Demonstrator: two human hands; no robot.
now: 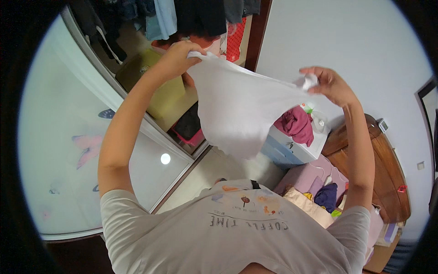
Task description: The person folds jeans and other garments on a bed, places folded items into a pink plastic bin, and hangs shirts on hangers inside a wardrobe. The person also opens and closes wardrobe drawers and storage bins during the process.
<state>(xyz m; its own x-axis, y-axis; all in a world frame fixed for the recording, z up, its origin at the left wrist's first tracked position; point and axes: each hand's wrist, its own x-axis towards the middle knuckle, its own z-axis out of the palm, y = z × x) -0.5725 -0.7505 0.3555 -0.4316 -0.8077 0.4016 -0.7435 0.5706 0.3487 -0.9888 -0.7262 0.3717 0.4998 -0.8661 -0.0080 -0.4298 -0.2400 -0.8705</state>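
A white cloth garment (236,99) hangs stretched out in front of my chest, its lower end loose above the floor. My left hand (181,60) pinches its upper left corner between thumb and fingers. At the other side, my right hand (326,84) has the upper right corner, which is bunched and slightly blurred between thumb and fingers. Both arms are raised and held wide. What kind of garment it is, the folds do not settle.
Behind my left hand is an opened wardrobe with hanging clothes (205,17) and a yellow box (167,99). A sliding door (61,154) with butterflies stands at left. Right are a white cabinet (316,150) bearing a crimson cloth (296,125), and a bed with a wooden headboard (379,167).
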